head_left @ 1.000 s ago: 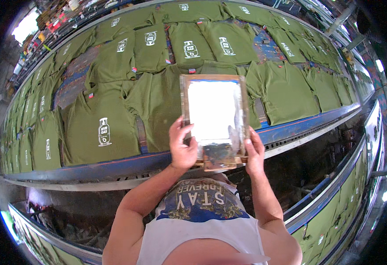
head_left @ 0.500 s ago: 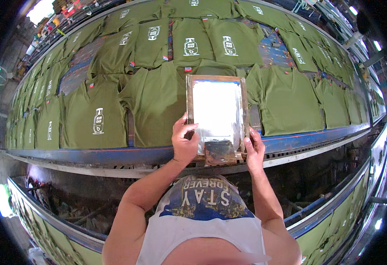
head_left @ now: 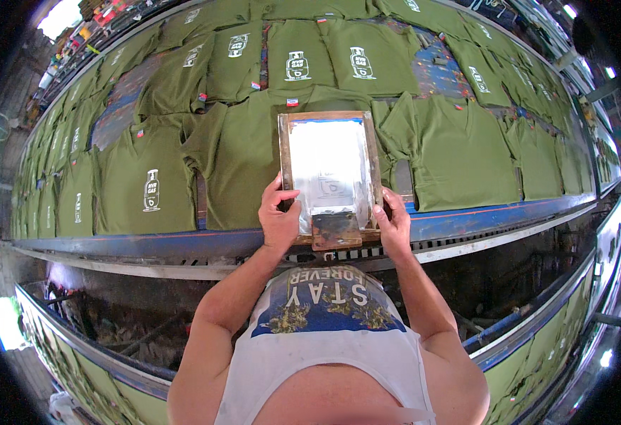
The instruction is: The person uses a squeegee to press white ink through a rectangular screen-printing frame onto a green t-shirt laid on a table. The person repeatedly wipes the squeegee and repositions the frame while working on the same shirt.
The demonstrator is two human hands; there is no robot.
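Both hands hold a wood-framed printing screen (head_left: pixel 329 157) by its two sides, over an olive green shirt (head_left: pixel 243 170) at the table's near edge. My left hand (head_left: pixel 280 218) grips the left rail, its thumb and fingers curled near the lower corner. On the opposite rail, my right hand (head_left: pixel 393 223) has its thumb on top and fingers round the outside. The bright white mesh shows a faint printed design low down. A dark, stained squeegee (head_left: pixel 336 231) rests at the frame's near end. What lies directly under the frame is hidden.
Rows of olive shirts cover the long blue-edged table (head_left: pixel 140 244); many bear a white gas-cylinder print. A plain shirt (head_left: pixel 466 159) lies to the right, a printed one (head_left: pixel 147 177) to the left. Behind me runs another table with green shirts (head_left: pixel 101 375).
The screen, held in both hands, has shifted left and slightly away from me over the shirt. A faint design now shows in its mesh.
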